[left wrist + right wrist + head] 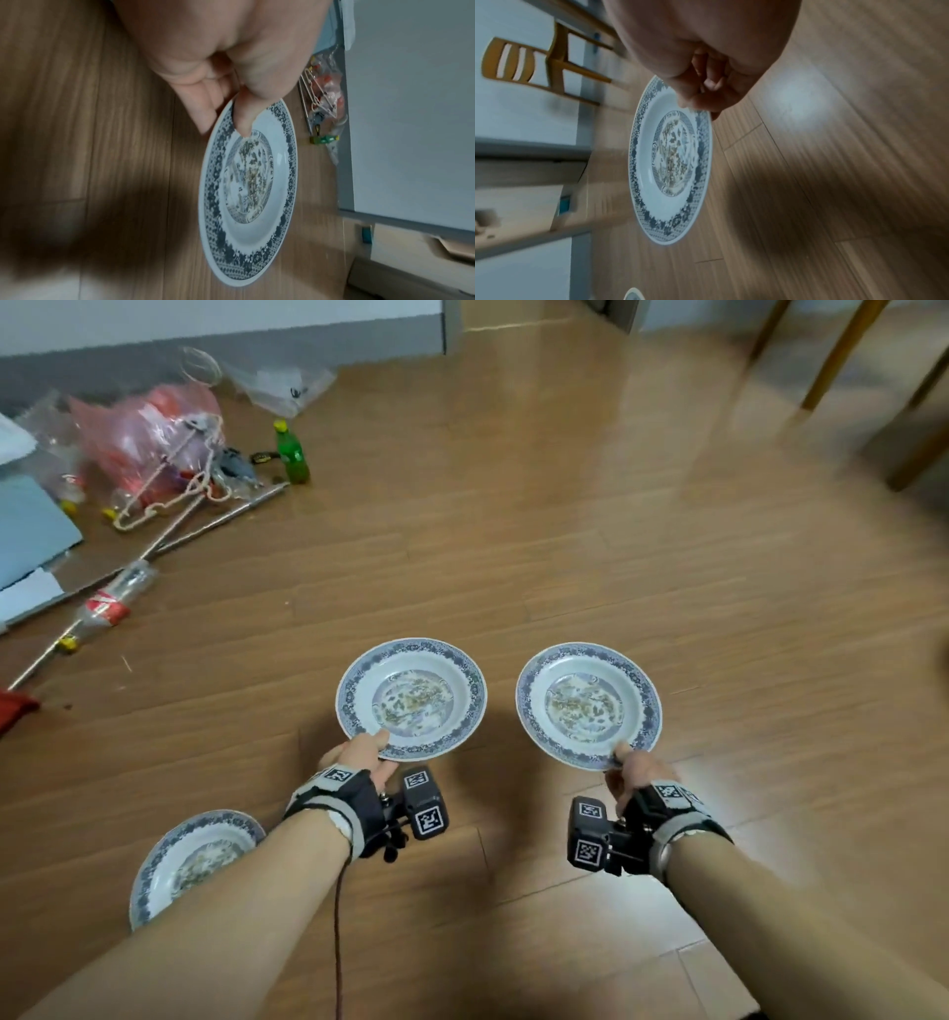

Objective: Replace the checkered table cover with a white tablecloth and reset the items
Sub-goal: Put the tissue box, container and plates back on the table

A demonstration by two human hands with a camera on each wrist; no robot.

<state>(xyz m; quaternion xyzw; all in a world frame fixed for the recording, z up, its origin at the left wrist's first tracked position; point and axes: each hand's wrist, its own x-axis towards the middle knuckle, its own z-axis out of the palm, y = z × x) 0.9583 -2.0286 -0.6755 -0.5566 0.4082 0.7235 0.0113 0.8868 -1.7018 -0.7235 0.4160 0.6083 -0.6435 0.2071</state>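
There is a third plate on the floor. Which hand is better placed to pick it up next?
Left, probably. The third plate lies just beside the left forearm, far from the right hand. But the left hand already grips a plate, so it must free itself first.

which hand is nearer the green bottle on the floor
Left. The left hand is on the same side as the green bottle; the right hand is further to the right.

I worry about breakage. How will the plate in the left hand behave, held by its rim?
The plate looks like glazed ceramic: stiff, probably slippery and breakable. The left hand pinches only its near rim, so it may tip. It hangs above the wood floor.
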